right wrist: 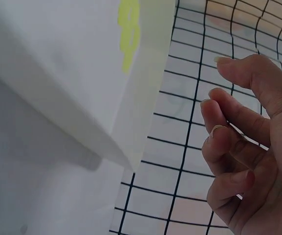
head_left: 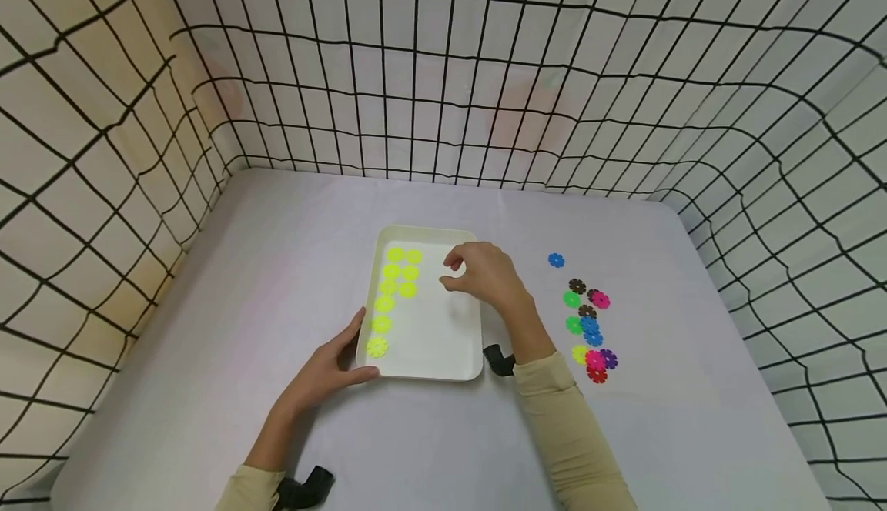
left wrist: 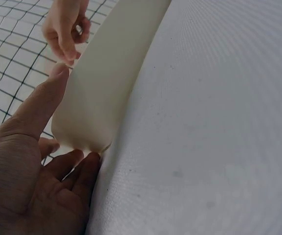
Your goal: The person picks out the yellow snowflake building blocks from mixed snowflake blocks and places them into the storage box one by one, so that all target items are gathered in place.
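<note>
A white rectangular tray (head_left: pixel 433 342) lies on the table, seen from above in the head view. Along its left side, several yellow flower-shaped discs (head_left: pixel 384 303) form two columns, the right one shorter. My left hand (head_left: pixel 331 365) holds the tray's near left corner; the left wrist view shows thumb (left wrist: pixel 45 100) and fingertips (left wrist: pixel 89 159) against the rim. Above the tray's right half hovers my right hand (head_left: pixel 488 274). Its thumb and curved fingers stand apart with nothing between them, as the right wrist view also shows.
Right of the tray lies a loose group of flower discs: brown (head_left: pixel 577 286), green (head_left: pixel 571 299), pink (head_left: pixel 600 300), purple (head_left: pixel 609 358), red (head_left: pixel 597 375) and others, some overlapping. One blue disc (head_left: pixel 557 260) lies farther back. Black wire mesh (head_left: pixel 443 111) borders the table's back and sides.
</note>
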A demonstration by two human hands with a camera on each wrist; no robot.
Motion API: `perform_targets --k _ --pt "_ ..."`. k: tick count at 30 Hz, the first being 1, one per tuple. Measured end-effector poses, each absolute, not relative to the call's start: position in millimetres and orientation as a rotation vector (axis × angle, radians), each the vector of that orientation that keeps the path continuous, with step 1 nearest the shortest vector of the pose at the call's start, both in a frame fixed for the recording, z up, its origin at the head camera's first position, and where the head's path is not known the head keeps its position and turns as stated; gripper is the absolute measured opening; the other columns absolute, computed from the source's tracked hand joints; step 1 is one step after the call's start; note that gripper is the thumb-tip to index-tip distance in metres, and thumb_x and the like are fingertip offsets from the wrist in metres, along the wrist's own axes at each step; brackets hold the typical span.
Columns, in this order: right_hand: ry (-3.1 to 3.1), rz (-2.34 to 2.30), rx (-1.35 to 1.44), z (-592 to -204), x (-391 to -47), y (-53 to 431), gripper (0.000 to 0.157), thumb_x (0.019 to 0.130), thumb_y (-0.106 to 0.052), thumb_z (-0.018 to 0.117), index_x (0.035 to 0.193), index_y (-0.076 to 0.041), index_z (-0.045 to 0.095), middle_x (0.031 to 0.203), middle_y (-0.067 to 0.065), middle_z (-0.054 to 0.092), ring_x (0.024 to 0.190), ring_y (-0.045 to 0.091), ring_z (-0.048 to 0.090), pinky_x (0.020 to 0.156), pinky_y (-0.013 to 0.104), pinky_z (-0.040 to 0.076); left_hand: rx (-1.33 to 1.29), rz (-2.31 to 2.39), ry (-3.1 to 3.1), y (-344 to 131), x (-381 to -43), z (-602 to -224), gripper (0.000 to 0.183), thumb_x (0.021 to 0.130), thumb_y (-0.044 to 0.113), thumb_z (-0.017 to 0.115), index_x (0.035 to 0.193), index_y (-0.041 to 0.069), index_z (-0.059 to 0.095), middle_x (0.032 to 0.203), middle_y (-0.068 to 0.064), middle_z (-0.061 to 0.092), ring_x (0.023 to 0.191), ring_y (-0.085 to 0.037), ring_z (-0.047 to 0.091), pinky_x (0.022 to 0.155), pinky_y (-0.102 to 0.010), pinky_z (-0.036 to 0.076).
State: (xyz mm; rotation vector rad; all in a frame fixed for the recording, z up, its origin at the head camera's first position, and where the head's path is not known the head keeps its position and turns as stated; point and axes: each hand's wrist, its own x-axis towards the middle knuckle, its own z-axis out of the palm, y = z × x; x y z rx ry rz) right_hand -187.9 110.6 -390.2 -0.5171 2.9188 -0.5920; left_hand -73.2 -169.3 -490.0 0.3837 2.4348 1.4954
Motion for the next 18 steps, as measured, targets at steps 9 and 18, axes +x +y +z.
perform_targets --k 9,18 --pt "2.955 -0.629 -0.416 -398 -176 137 0.034 0.082 -0.034 0.075 0.106 -0.01 0.073 0.097 0.002 0.072 0.084 0.018 0.063 0.07 0.03 0.05 0.384 1.478 2.436 -169 -74 -491 0.102 0.081 0.038 0.078 0.157 0.025 0.012 0.164 -0.003 0.016 0.15 -0.028 0.022 0.115 -0.051 0.028" --pt "2.958 -0.68 -0.237 -411 -155 162 0.034 0.082 -0.033 0.077 0.107 -0.01 0.073 0.1 0.005 0.072 0.086 0.02 0.06 0.068 0.031 0.051 0.356 1.467 2.432 -167 -72 -490 0.101 0.081 0.038 0.078 0.157 0.026 0.013 0.164 -0.005 0.017 0.149 -0.029 0.024 0.113 -0.025 0.03"
